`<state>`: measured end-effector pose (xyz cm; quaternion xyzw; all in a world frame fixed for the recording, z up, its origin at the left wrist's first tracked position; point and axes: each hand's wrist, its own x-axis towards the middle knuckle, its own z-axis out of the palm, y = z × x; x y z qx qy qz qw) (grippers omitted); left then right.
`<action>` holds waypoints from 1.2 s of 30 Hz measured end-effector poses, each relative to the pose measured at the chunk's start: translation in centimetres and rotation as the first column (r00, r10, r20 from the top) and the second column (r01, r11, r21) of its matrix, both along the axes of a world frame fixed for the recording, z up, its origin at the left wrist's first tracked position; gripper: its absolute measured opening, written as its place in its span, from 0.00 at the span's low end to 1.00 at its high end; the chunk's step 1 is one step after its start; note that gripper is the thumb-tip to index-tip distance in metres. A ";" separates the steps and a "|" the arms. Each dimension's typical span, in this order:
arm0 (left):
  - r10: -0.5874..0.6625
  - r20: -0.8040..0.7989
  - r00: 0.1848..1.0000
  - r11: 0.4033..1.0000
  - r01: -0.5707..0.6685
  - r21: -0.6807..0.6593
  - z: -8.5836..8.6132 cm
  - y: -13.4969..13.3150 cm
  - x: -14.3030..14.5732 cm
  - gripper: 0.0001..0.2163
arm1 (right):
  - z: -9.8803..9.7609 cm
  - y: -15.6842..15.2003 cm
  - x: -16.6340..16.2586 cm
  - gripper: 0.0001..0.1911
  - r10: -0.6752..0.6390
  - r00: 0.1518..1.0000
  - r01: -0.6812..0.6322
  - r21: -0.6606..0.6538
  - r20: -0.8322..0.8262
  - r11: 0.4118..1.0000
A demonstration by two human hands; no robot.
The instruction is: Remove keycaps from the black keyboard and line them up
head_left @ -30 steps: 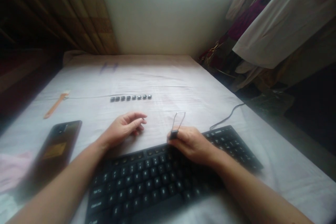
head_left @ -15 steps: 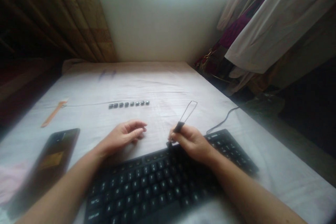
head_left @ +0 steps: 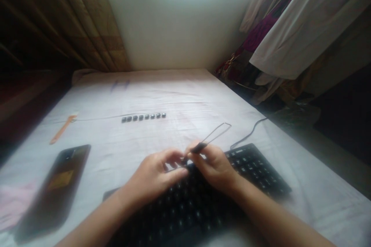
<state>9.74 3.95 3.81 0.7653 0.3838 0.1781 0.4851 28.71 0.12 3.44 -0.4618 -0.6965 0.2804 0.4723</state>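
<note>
My right hand [head_left: 216,166] is closed around the black handle of a wire keycap puller [head_left: 199,147], one wire loop pointing up and away to the right. My left hand [head_left: 162,171] has come up against the puller's near end, fingers and thumb curled around a small dark piece [head_left: 184,160] there. Its kind is too blurred to make out. Both hands are over the top edge of a black keyboard [head_left: 256,168], and my left hand and forearm cover much of its left side. Beyond the hands, several loose keycaps [head_left: 147,116] lie in a row on the sheet.
A dark phone [head_left: 58,185] lies face down at the left, with an orange strip [head_left: 62,130] behind it. Pink cloth [head_left: 14,204] is at the left edge. The keyboard's cable [head_left: 249,135] runs to the right. Clothes [head_left: 292,42] hang beyond the bed's right side.
My left hand has moved right, over the keyboard, to meet the right hand at the keycap puller. The puller's upper loop has tilted further to the right.
</note>
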 end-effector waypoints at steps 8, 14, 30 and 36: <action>0.072 0.092 0.993 0.985 -0.057 -0.160 -0.3 0.1 0.1 0.09 | 0.0 -0.1 -0.4 0.06 0.040 0.999 -0.038 0.093 -0.021 0.995; 0.094 0.097 0.991 0.961 -0.065 -0.270 -0.9 0.9 -0.3 0.11 | -0.3 0.4 0.4 0.07 -0.063 0.998 0.061 0.139 0.010 0.988; 0.260 0.093 0.961 0.935 -0.226 -0.273 -2.2 2.7 -1.1 0.13 | -0.3 0.2 1.1 0.09 -0.045 0.706 -0.237 0.296 0.706 0.925; 0.252 0.133 0.959 0.920 -0.194 -0.340 -2.7 2.7 -1.2 0.13 | -0.2 0.1 1.0 0.07 -0.020 0.672 -0.265 0.265 0.741 0.927</action>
